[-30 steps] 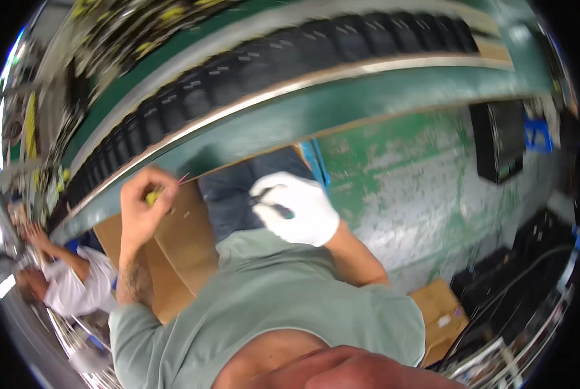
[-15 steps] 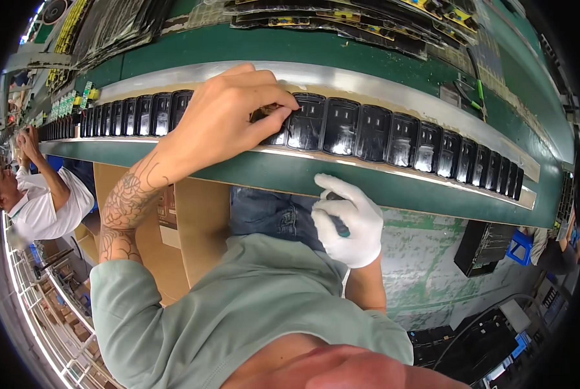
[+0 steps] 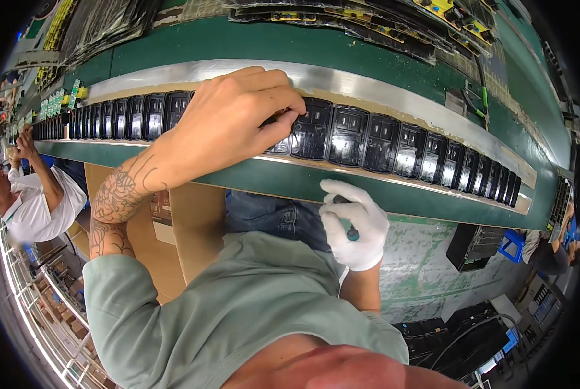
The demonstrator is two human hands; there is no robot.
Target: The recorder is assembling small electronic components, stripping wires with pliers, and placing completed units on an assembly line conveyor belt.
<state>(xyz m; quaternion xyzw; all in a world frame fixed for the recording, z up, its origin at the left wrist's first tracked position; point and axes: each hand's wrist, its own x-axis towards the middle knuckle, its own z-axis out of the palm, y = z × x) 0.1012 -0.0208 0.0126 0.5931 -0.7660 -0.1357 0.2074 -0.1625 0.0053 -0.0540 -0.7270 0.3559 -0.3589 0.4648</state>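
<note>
A long row of glossy black plastic casings point(image 3: 346, 139) stands side by side along a metal rail on the bench. Over the middle of this row is my bare left hand point(image 3: 254, 113), thumb and forefinger pinched together at the upper edge of one casing. Whatever lies between those fingertips is mostly hidden. My right hand point(image 3: 358, 223), in a white glove, hovers just off the bench's near edge. Its fingers are curled around a slim tool with a dark green, rounded handle end point(image 3: 353, 234); the tool's kind does not show.
Stacked dark panels with yellow parts point(image 3: 342, 19) lie at the back. Green-handled pliers point(image 3: 478, 104) rest behind the rail at right. Green circuit boards point(image 3: 55, 102) stand far left, near a co-worker point(image 3: 43, 194). Below are a cardboard box point(image 3: 196, 227) and a blue stool point(image 3: 511, 245).
The view has shifted slightly. My left hand stays pinched at the casings, and the dark brown bit seen at its fingertips is now less visible. My right hand keeps its grip on the tool.
</note>
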